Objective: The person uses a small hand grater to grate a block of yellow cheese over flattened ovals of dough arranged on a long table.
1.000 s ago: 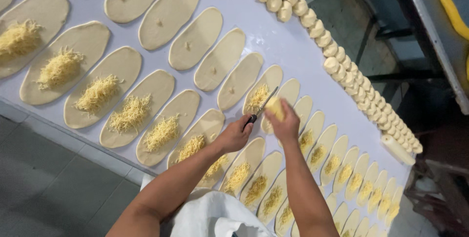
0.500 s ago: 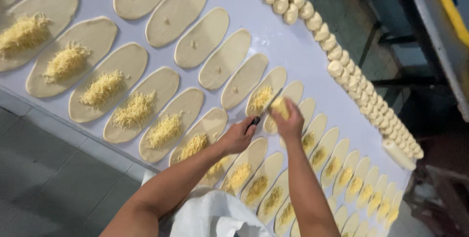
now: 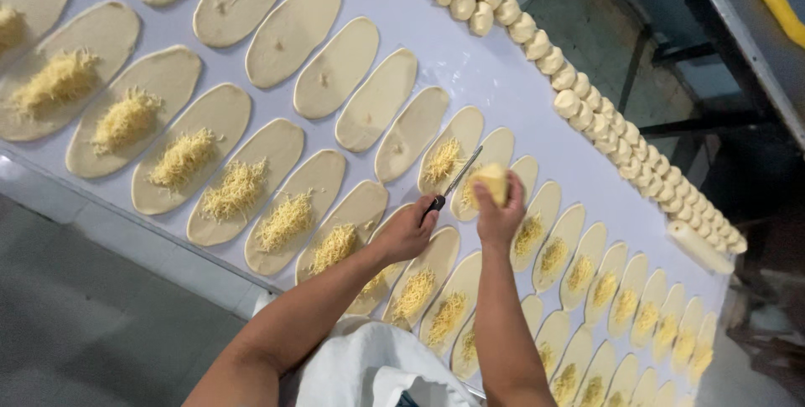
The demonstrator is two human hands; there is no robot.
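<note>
Pale yellow cheese block [image 3: 493, 183], smooth and roughly rectangular, is clenched in the right hand [image 3: 498, 212] above an oval dough piece [image 3: 485, 168] near the worktop [image 3: 495, 72] middle. Left hand [image 3: 406, 231] grasps the dark handle of a narrow metal grater [image 3: 457, 179], its blade angled against the block. Shredded cheese [image 3: 442, 159] tops neighbouring ovals.

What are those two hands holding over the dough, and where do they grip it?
The left hand grips a narrow grater by its dark handle end. The right hand pinches a pale yellow cheese block from below.
</note>
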